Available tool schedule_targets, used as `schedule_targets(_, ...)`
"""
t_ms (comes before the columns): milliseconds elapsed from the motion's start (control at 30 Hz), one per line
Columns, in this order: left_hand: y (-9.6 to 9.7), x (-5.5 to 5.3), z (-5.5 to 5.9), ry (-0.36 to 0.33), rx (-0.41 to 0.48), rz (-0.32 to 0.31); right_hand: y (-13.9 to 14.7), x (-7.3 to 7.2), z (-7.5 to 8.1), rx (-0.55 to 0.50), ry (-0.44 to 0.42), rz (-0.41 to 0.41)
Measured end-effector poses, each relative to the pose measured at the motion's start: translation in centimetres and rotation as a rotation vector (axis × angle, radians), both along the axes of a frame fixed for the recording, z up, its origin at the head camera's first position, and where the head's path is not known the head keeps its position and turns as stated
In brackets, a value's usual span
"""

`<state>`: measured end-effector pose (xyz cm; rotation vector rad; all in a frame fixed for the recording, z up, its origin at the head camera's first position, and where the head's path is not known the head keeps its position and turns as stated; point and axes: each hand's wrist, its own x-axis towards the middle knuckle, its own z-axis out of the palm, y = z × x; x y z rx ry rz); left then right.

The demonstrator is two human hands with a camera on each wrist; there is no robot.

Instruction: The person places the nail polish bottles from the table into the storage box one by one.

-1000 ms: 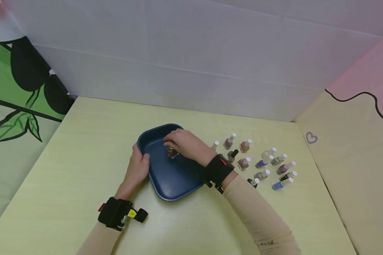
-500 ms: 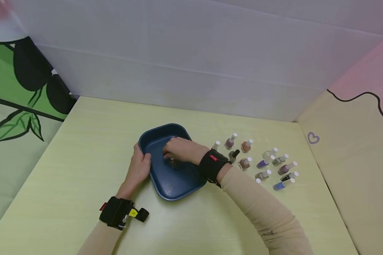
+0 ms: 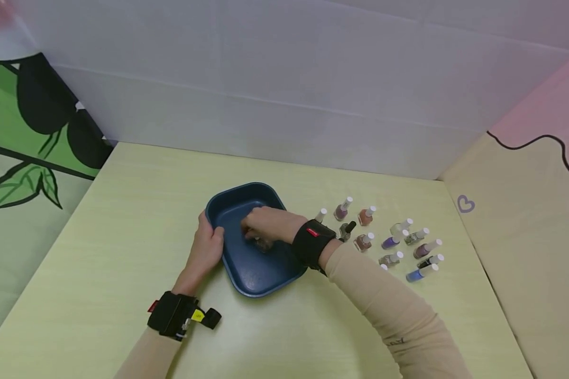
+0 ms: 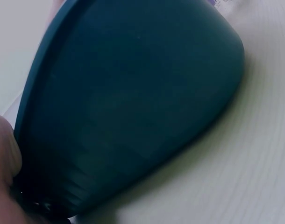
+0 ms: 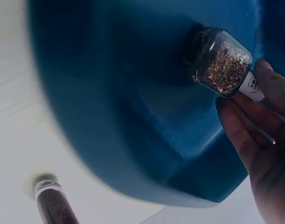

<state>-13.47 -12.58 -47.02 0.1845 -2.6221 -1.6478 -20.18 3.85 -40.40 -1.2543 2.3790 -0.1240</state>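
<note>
A blue tray [image 3: 251, 281] with a raised rim is on the table, and my left hand [image 3: 204, 250] grips its left side with the thumb over the rim. The left wrist view shows the tray's outer side [image 4: 133, 102] beside that thumb [image 4: 4, 149]. Inside the tray, my right hand [image 3: 271, 223] pinches a nail polish bottle [image 5: 224, 65] by its white cap [image 5: 251, 87] between thumb and fingers. Gold and copper glitter fills the clear bottle, which lies tilted close to the tray's floor. From the head view the hand covers most of it.
Several nail polish bottles [image 3: 391, 259] stand to the right of the tray, mostly white-capped, one with a black cap [image 3: 350, 227]. My right forearm [image 3: 384, 305] passes in front of some. A pale wall [image 3: 284, 121] borders the table's back edge.
My right hand has lowered into the tray with the nail polish bottle, bringing it near the floor of the tray. The left hand keeps its hold on the rim.
</note>
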Motion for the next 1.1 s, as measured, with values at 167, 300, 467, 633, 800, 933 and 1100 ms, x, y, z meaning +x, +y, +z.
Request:
schedule_targets(167, 0.1, -0.1, 0.1, 0.005, -0.003, 0.008, 0.2, -0.2, -0.2, 0.050, 0.007, 0.022)
schedule_targets(300, 0.2, -0.2, 0.2, 0.004, -0.003, 0.012, 0.4, -0.5, -0.3, 0.059, 0.028, 0.045)
schedule_targets(467, 0.3, -0.4, 0.1, -0.011, -0.003, 0.003, 0.7, -0.6, -0.2, 0.049, 0.007, 0.046)
schedule_targets(633, 0.5, -0.6, 0.1, -0.010, -0.005, 0.006, 1.3, -0.8, 0.5, 0.008, -0.030, 0.039)
schedule_targets(800, 0.7, -0.7, 0.1, -0.007, -0.007, 0.015, 2.5, -1.3, 1.3, -0.106, -0.044, 0.040)
schedule_targets(933, 0.7, -0.8, 0.3, -0.011, -0.008, 0.012, 3.9, -1.4, 2.1, -0.237, -0.066, 0.009)
schedule_targets(1100, 0.9, -0.9, 0.2, -0.006, -0.016, 0.021, 5.8, -0.8, 3.3, -0.362, -0.076, -0.069)
